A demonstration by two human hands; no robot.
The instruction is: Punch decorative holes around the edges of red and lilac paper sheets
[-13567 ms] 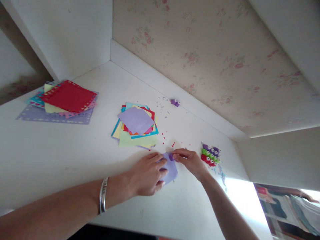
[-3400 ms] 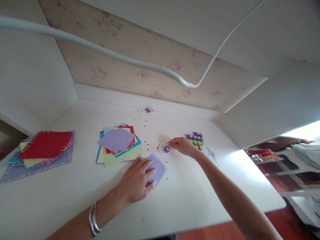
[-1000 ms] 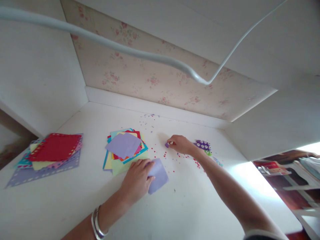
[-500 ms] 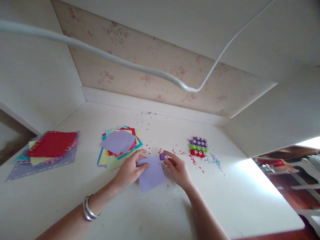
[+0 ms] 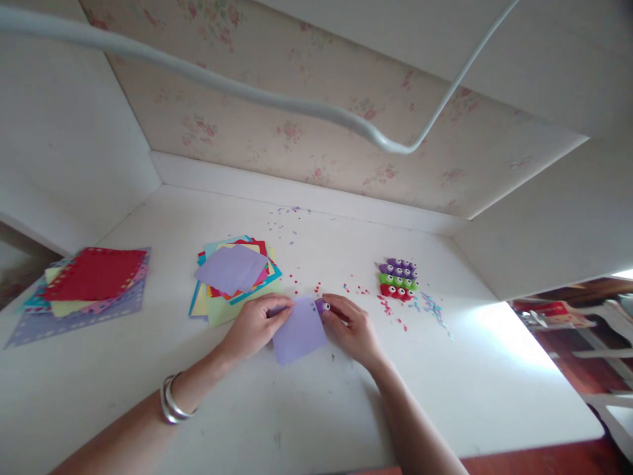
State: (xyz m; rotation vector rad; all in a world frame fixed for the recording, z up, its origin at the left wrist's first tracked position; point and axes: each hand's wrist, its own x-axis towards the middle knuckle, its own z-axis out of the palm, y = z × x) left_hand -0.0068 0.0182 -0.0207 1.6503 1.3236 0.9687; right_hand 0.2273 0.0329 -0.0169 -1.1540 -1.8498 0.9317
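A lilac paper square [image 5: 299,335] lies in front of me on the white table. My left hand [image 5: 260,326] pinches its upper left corner between thumb and fingers. At the upper right corner my right hand [image 5: 349,326] holds a small purple craft paper punch [image 5: 322,306] with a white round button, set against the paper's edge. A few small dark marks show on the paper beside the punch. Just beyond my left hand lies a stack of coloured paper squares [image 5: 231,269], lilac on top.
Purple, green and red punches [image 5: 398,280] stand in rows at the right. Red and blue paper bits [image 5: 435,310] lie scattered around them, with lilac bits [image 5: 291,231] near the back wall. Sheets with punched edges [image 5: 93,280], red on top, are piled at the far left. A white cable [image 5: 316,115] hangs across the front.
My left fingers have closed onto the paper's upper left corner. My right hand keeps the punch at the upper right corner, where small dark marks now show. The camera view has shifted slightly.
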